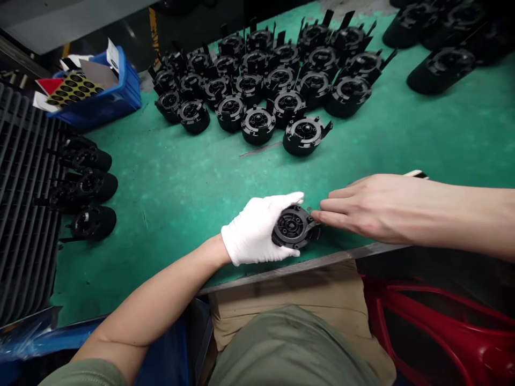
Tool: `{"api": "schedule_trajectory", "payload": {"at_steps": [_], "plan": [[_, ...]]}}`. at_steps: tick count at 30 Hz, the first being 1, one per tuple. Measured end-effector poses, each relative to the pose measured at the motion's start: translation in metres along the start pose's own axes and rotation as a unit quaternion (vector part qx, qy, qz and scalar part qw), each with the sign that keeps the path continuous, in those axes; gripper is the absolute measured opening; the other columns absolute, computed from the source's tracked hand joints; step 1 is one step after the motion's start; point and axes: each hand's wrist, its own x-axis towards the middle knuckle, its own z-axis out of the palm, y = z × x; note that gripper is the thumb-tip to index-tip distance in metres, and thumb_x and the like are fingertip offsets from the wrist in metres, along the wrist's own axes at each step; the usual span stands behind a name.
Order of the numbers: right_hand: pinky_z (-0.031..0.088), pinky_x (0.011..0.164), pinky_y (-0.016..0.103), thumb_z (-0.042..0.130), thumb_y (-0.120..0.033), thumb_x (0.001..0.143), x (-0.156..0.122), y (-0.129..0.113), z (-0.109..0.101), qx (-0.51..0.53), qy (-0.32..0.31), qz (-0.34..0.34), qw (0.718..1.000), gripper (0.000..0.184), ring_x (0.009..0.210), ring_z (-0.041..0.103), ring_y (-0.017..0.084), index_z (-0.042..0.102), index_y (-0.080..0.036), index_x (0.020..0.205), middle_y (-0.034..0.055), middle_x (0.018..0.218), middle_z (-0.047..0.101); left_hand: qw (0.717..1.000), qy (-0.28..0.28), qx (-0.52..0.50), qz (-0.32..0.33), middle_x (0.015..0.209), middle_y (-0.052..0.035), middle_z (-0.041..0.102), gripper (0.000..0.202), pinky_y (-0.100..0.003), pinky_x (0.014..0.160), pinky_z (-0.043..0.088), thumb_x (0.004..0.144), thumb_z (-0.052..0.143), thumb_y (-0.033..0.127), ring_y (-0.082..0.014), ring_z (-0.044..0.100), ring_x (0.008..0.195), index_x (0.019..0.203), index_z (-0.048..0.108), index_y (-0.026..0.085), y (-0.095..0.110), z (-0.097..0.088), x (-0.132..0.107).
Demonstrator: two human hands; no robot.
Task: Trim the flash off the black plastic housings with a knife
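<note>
My left hand (pixel 257 229), in a white glove, is wrapped round a round black plastic part (pixel 293 228) near the front edge of the green table (pixel 181 187). My bare right hand (pixel 362 206) reaches in from the right, fingers pressed together, fingertips touching the part's right rim. Something thin with a white and black end (pixel 416 173) shows behind the right hand; how it is held is hidden.
Several similar black round parts (pixel 273 80) stand in rows at the back middle. More black parts (pixel 90 187) lie at the left by a ribbed black tray (pixel 24 203). A blue bin (pixel 96 91) with sticker sheets sits back left. A red object (pixel 434 327) is below the table edge.
</note>
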Motion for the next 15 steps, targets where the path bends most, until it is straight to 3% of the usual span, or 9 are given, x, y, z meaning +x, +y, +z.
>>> {"api": "schedule_trajectory", "payload": {"at_steps": [2, 6, 11, 13, 15], "plan": [[0.056, 0.078, 0.039, 0.039, -0.019, 0.122, 0.002, 0.003, -0.004, 0.010, 0.003, -0.001, 1.000, 0.049, 0.080, 0.068, 0.021, 0.085, -0.028, 0.136, 0.0035, 0.092, 0.078, 1.000, 0.002, -0.001, 0.004, 0.172, -0.0209, 0.072, 0.115, -0.065, 0.135, 0.062, 0.088, 0.101, 0.065, -0.0461, 0.073, 0.159, 0.179, 0.041, 0.026, -0.001, 0.000, 0.000], [0.047, 0.064, 0.033, 0.039, -0.033, 0.127, -0.015, 0.001, 0.000, -0.004, 0.079, 0.049, 0.996, 0.047, 0.074, 0.068, 0.017, 0.085, -0.027, 0.138, 0.0027, 0.092, 0.077, 1.000, 0.010, -0.010, 0.008, 0.170, -0.0218, 0.073, 0.117, -0.066, 0.133, 0.064, 0.086, 0.102, 0.071, -0.0467, 0.075, 0.157, 0.178, 0.045, 0.025, -0.003, 0.001, 0.001], [0.041, 0.057, 0.034, 0.046, -0.035, 0.125, -0.033, -0.035, 0.019, -0.063, 0.170, 0.156, 0.971, 0.047, 0.064, 0.061, 0.017, 0.076, -0.026, 0.160, 0.0034, 0.089, 0.073, 1.000, 0.015, -0.011, -0.020, 0.164, -0.0226, 0.077, 0.118, -0.069, 0.134, 0.063, 0.080, 0.103, 0.081, -0.0485, 0.076, 0.155, 0.171, 0.054, 0.024, -0.004, 0.004, 0.003], [0.037, 0.055, 0.035, 0.045, -0.029, 0.124, -0.032, -0.048, 0.028, -0.063, 0.173, 0.166, 0.969, 0.049, 0.061, 0.059, 0.017, 0.074, -0.026, 0.164, 0.0019, 0.085, 0.070, 1.000, 0.018, -0.014, -0.012, 0.165, -0.0230, 0.077, 0.117, -0.067, 0.135, 0.063, 0.081, 0.102, 0.080, -0.0479, 0.075, 0.156, 0.171, 0.054, 0.023, -0.004, 0.005, 0.004], [0.040, 0.059, 0.035, 0.046, -0.030, 0.124, -0.028, -0.053, 0.033, -0.048, 0.160, 0.164, 0.972, 0.046, 0.067, 0.066, 0.018, 0.077, -0.025, 0.157, 0.0035, 0.089, 0.075, 1.000, 0.016, -0.017, -0.005, 0.167, -0.0226, 0.075, 0.116, -0.066, 0.135, 0.063, 0.082, 0.103, 0.077, -0.0471, 0.075, 0.157, 0.172, 0.053, 0.023, -0.004, 0.004, 0.004]]}}
